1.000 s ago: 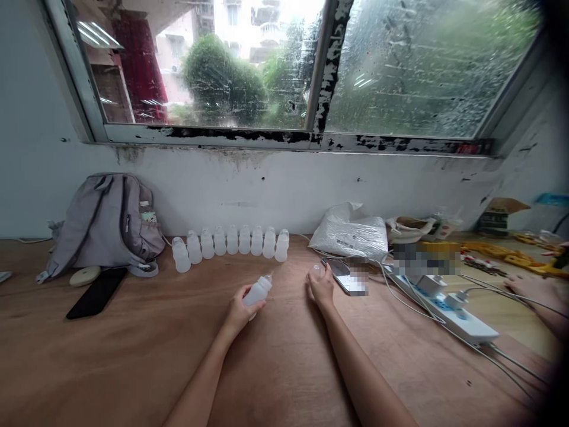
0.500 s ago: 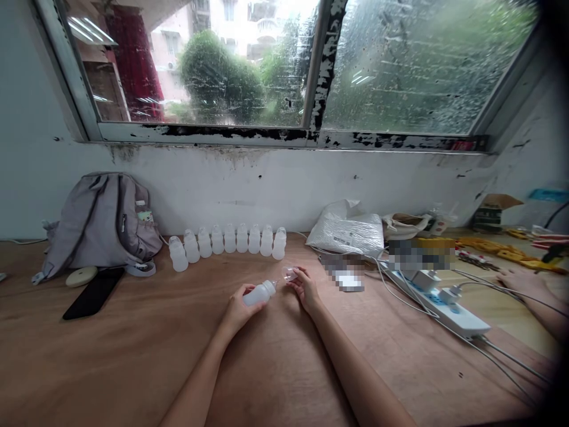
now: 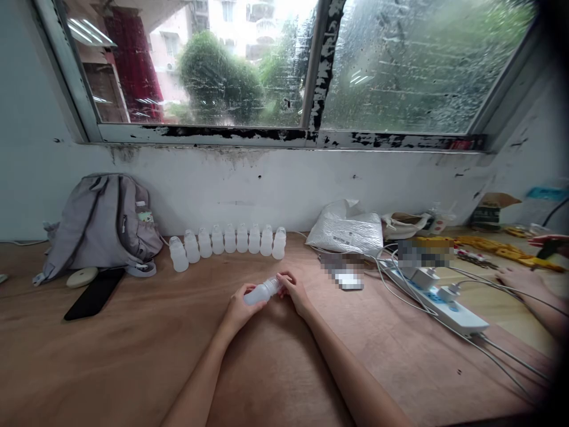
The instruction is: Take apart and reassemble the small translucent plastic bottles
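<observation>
A frosted white baby bottle lies tilted in my left hand, its top pointing up and to the right. My left fingers are wrapped round the bottle's body. At the top end, my right hand pinches a clear cap, which sits over the teat and meets the bottle's neck. Fingers partly hide the cap, so whether it is fully seated cannot be seen. Behind my hands, several similar capped bottles stand upright in a row by the wall.
On the left are a grey backpack, a black phone and a round cream object. To the right lie a silver bubble mailer and a white power strip with cables. Another person's hand rests at far right.
My right hand has moved left and brought the clear cap from beside the teat onto the bottle's top. The left hand and bottle have barely moved.
</observation>
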### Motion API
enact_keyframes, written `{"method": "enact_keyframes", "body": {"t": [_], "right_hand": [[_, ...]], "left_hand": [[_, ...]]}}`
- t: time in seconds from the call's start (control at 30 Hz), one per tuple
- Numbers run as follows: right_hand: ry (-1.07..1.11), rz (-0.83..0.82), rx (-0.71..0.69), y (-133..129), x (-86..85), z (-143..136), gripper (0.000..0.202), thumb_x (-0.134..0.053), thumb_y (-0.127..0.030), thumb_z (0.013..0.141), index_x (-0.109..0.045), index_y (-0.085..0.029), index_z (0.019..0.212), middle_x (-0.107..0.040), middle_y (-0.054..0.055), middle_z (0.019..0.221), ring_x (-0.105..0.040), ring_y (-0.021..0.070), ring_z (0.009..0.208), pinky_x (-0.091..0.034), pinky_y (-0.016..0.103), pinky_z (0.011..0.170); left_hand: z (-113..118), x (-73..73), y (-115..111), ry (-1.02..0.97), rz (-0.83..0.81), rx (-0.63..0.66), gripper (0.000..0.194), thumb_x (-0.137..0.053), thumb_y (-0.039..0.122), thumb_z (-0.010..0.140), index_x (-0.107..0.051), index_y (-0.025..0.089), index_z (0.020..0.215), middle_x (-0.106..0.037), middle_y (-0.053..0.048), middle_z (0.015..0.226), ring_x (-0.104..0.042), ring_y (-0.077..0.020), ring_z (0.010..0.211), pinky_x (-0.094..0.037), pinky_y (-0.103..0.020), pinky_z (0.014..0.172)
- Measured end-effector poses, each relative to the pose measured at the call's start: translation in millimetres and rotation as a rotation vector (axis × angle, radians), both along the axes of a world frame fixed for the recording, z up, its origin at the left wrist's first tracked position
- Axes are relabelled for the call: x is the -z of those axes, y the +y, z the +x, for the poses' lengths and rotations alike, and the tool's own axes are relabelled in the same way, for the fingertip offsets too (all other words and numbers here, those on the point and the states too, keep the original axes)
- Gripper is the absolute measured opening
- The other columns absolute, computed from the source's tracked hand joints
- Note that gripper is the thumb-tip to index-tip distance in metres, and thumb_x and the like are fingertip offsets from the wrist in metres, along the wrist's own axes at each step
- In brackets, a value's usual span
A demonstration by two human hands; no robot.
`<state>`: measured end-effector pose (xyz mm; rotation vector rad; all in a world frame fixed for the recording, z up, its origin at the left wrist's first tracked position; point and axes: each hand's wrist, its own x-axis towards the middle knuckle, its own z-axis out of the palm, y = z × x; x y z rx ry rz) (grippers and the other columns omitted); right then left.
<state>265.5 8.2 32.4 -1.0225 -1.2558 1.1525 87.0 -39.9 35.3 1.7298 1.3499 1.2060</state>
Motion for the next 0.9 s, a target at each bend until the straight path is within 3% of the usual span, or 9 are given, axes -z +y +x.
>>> {"method": "enact_keyframes", "body": {"t": [0.2, 0.33, 0.5, 0.77, 0.9], "right_hand": [[-0.146, 0.09, 0.08, -3, 1.9, -4, 0.032, -0.044, -0.049, 0.075, -0.052, -0.019, 0.068, -0.046, -0.005, 0.042, -0.037, 0.0087, 0.031, -0.026, 0.021, 0.032], [-0.222, 0.149, 0.175, -2, 4.0, -3, 0.041, -0.036, -0.048, 0.078, -0.052, -0.017, 0.058, -0.05, 0.0, 0.047, -0.042, 0.0118, 0.041, -0.031, 0.023, 0.04], [-0.298, 0.223, 0.264, -7, 1.7, -2, 0.038, -0.036, -0.042, 0.078, -0.049, -0.018, 0.052, -0.048, -0.001, 0.048, -0.043, 0.0135, 0.048, -0.031, 0.024, 0.048], [-0.356, 0.28, 0.273, -14, -2.4, -5, 0.034, -0.034, -0.037, 0.077, -0.046, -0.019, 0.051, -0.045, -0.001, 0.048, -0.041, 0.0126, 0.048, -0.03, 0.023, 0.049], [-0.345, 0.274, 0.261, -11, -1.4, -6, 0.034, -0.033, -0.036, 0.077, -0.044, -0.019, 0.05, -0.044, -0.002, 0.047, -0.041, 0.0124, 0.047, -0.03, 0.023, 0.048]], "left_hand": [[4, -2.6, -5, 0.072, 0.032, 0.004, 0.039, -0.066, 0.033, 0.059, -0.054, 0.02, 0.094, -0.062, -0.003, 0.093, -0.058, -0.0177, 0.086, -0.045, -0.027, 0.075], [11, -4.0, -14, 0.153, 0.075, 0.012, 0.04, -0.064, 0.034, 0.061, -0.054, 0.023, 0.097, -0.063, -0.002, 0.093, -0.058, -0.0189, 0.087, -0.044, -0.028, 0.076], [14, -6.8, -20, 0.176, 0.101, 0.044, 0.04, -0.063, 0.036, 0.063, -0.056, 0.023, 0.1, -0.065, -0.003, 0.093, -0.06, -0.0199, 0.082, -0.045, -0.028, 0.073], [14, -6.2, -20, 0.199, 0.136, 0.072, 0.036, -0.06, 0.038, 0.065, -0.06, 0.022, 0.097, -0.065, -0.005, 0.094, -0.059, -0.0226, 0.085, -0.044, -0.031, 0.076], [16, -5.4, -23, 0.306, 0.196, 0.054, 0.037, -0.057, 0.038, 0.069, -0.057, 0.021, 0.102, -0.064, -0.006, 0.09, -0.058, -0.0227, 0.082, -0.044, -0.032, 0.073]]}}
